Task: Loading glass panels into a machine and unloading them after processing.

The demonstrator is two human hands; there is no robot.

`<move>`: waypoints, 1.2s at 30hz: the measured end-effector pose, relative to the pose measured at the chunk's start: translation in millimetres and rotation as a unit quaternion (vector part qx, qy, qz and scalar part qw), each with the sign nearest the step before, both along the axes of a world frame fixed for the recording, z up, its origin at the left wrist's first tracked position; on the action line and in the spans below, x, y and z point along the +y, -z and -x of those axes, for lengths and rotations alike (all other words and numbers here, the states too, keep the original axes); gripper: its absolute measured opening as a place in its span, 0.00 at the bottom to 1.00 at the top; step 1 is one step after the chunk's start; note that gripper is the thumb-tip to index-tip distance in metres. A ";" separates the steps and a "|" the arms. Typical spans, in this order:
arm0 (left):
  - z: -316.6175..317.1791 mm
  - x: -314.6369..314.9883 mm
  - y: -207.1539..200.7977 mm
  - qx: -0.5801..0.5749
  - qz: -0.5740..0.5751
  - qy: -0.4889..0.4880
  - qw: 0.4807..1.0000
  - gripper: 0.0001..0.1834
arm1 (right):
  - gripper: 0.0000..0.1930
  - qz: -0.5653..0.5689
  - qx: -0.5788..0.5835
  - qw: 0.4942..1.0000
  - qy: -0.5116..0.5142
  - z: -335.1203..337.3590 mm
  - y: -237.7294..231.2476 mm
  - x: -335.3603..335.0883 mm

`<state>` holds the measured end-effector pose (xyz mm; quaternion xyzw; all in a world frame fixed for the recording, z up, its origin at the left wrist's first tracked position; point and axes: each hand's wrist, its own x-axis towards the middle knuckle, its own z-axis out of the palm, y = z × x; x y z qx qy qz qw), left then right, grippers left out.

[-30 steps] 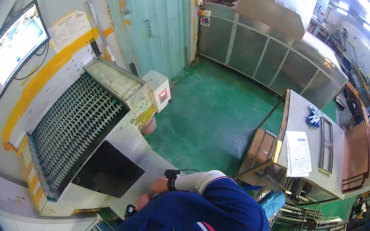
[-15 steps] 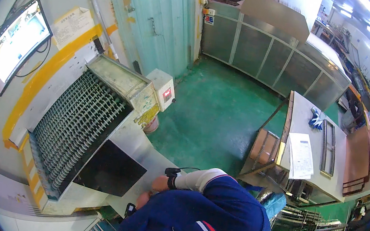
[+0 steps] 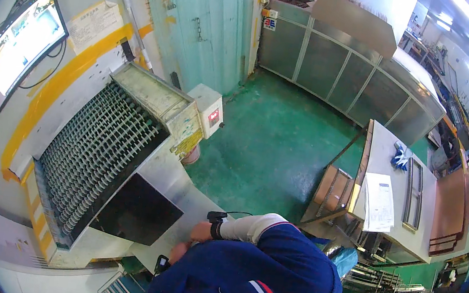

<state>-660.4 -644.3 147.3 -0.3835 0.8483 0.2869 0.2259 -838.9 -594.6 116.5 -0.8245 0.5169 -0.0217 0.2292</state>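
One black panel point(image 3: 139, 210): leftward of left hand point(image 3: 177, 252) and right hand point(image 3: 200, 231), near, apart; fingers' grip cannot be told

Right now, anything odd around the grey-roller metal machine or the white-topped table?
Patchy yellow staining marks the pale metal end housing of the grey-roller metal machine, unlike its plain side. White printed sheets seem to overhang the edge of the white-topped table, so could slip.
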 end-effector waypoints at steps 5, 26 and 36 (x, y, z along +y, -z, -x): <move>-2.7 -3.6 0.4 0.011 -0.008 0.034 0.999 0.20 | 0.10 0.039 0.004 0.999 -0.002 1.5 -6.0 2.5; 2.1 1.9 -25.1 0.076 -0.020 0.012 0.997 0.23 | 0.08 0.001 -0.023 1.000 -0.015 4.8 0.6 -3.3; -8.6 1.5 -16.4 -0.006 -0.021 -0.041 0.999 0.21 | 0.08 0.021 -0.013 1.000 -0.008 -6.8 -19.3 -5.2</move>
